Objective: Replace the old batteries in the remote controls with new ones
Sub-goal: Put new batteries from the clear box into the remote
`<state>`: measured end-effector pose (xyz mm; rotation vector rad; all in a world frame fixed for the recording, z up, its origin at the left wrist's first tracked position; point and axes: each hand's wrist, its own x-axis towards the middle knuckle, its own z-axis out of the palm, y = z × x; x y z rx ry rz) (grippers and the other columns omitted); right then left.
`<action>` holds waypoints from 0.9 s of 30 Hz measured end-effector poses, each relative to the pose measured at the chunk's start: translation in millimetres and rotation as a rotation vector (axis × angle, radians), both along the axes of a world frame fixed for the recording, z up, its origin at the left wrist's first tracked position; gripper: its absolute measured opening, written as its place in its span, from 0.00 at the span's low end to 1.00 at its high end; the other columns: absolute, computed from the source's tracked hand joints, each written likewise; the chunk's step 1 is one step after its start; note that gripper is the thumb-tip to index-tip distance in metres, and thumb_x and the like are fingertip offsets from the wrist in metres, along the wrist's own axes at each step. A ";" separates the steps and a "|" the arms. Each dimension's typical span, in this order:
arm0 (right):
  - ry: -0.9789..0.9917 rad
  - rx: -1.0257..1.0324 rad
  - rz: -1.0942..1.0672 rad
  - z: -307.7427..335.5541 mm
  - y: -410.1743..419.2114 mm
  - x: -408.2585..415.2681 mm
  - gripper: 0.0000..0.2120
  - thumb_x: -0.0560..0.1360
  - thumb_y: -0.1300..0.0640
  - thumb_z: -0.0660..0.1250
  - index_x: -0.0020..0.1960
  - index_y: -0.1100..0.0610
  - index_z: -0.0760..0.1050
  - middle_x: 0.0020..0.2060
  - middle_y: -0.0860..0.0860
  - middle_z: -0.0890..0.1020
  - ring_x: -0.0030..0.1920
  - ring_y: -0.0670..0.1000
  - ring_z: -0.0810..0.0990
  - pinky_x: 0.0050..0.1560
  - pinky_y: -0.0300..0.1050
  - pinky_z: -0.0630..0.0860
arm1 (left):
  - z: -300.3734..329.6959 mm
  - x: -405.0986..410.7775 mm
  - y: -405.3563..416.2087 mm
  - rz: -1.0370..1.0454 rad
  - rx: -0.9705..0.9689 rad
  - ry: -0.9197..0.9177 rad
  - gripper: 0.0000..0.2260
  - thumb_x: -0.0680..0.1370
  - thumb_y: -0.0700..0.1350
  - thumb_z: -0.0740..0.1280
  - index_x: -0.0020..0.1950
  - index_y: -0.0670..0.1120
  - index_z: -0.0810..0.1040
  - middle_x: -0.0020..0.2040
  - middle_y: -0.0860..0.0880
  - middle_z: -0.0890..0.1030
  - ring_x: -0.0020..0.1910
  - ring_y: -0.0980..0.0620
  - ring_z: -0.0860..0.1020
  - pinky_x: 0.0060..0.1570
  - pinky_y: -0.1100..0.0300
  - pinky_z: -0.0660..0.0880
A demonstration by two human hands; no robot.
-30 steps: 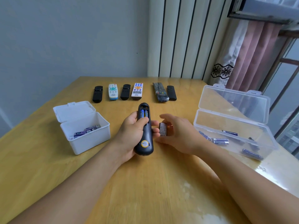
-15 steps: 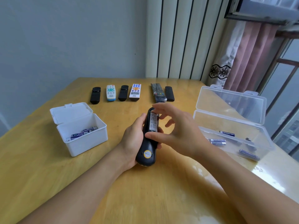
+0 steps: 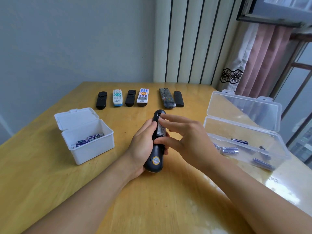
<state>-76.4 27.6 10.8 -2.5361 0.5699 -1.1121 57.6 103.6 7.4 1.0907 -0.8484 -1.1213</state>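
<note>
My left hand grips a black remote, back side up, just above the wooden table. Its labelled battery cover sits on the battery bay. My right hand rests straight fingers on the cover's far end, with the thumb touching the remote's right side. A white box at the left holds several batteries. At the right, an open clear plastic box holds several more batteries.
Several other remotes lie in a row at the table's far side: black ones, white ones and a long dark one. A wall, a ribbed panel and a curtained window stand behind.
One second ago the battery bay was uncovered and my right hand held the cover beside the remote. The cover now lies on the bay under my right fingers.
</note>
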 end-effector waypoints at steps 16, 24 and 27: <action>-0.137 0.052 0.006 -6.7 -4.9 3.5 0.15 0.73 0.52 0.76 0.58 0.54 0.84 0.59 0.48 0.84 0.61 0.40 0.80 0.62 0.42 0.78 | -1.7 1.2 0.3 0.002 -0.006 -0.087 0.13 0.86 0.48 0.56 0.62 0.43 0.75 0.37 0.42 0.77 0.32 0.47 0.77 0.32 0.57 0.77; -0.199 0.311 -0.131 0.5 -7.8 4.9 0.17 0.77 0.55 0.73 0.65 0.52 0.78 0.52 0.43 0.83 0.45 0.43 0.82 0.44 0.38 0.80 | 0.3 4.1 0.0 -0.076 -0.065 -0.178 0.13 0.86 0.47 0.56 0.63 0.40 0.74 0.42 0.44 0.79 0.35 0.49 0.78 0.34 0.56 0.78; -0.181 0.699 -0.005 6.9 -13.5 -0.1 0.13 0.76 0.54 0.73 0.60 0.54 0.80 0.43 0.45 0.84 0.37 0.46 0.79 0.38 0.43 0.74 | 2.1 10.3 1.6 -0.237 -0.031 -0.182 0.13 0.85 0.47 0.59 0.65 0.43 0.77 0.46 0.41 0.81 0.36 0.47 0.79 0.34 0.56 0.79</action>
